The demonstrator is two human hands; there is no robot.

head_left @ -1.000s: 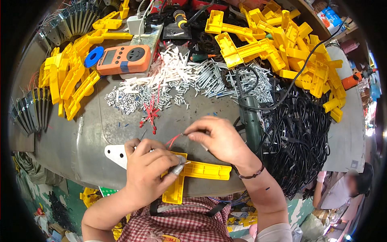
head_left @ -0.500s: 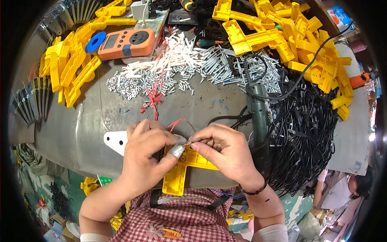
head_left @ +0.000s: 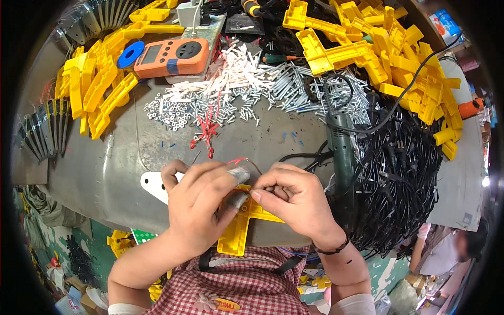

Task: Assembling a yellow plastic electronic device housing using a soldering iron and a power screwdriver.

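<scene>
A yellow plastic housing, with ribs and branching arms, lies at the table's front edge. Over its upper left part is my left hand, thumb and forefinger apart, with silvery wrapping on both tips. My right hand is closed in a pinch above the housing, next to the left thumb. A thin wire runs down into the right hand's fingers; its red portion reaches behind the left forefinger. The pinched end is too small to make out. Beside my left hand, a white plate with holes is partly covered.
Beyond my hands lie red-wired parts, nuts, screws and white sleeves. An orange multimeter stands back left. A dark green power tool and black cords are right. Yellow housings pile behind.
My left forefinger has lifted away from the thumb, where both were pinched together at the wire. The right hand keeps its pinch. The whole view has shifted slightly.
</scene>
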